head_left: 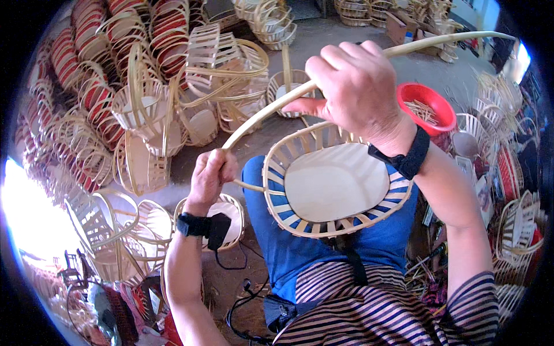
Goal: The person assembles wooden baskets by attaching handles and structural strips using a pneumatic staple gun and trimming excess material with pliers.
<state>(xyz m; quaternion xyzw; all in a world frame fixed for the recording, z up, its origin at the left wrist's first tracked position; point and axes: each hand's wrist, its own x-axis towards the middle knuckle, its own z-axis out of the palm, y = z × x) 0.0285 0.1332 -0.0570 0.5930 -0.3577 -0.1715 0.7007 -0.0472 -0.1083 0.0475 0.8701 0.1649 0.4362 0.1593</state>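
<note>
A long pale bamboo strip [259,115] runs from the rim of an oval slatted basket [334,180] on my lap, bends at my left hand [213,173] and rises across to the upper right, ending in a free tip. My left hand is closed on the strip at the bend, left of the basket. My right hand [352,86] is closed round the strip higher up, above the basket's far side, with the thumb stretched along beneath it. The basket has a flat pale wooden base and evenly spaced upright slats.
Stacked red-banded baskets [81,52] and loose handled baskets [144,115] fill the left and back. A red bowl of short sticks [426,109] stands beyond my right arm, among more baskets [513,225]. A small round basket [222,222] lies behind my left wrist. Cables run beside my left leg.
</note>
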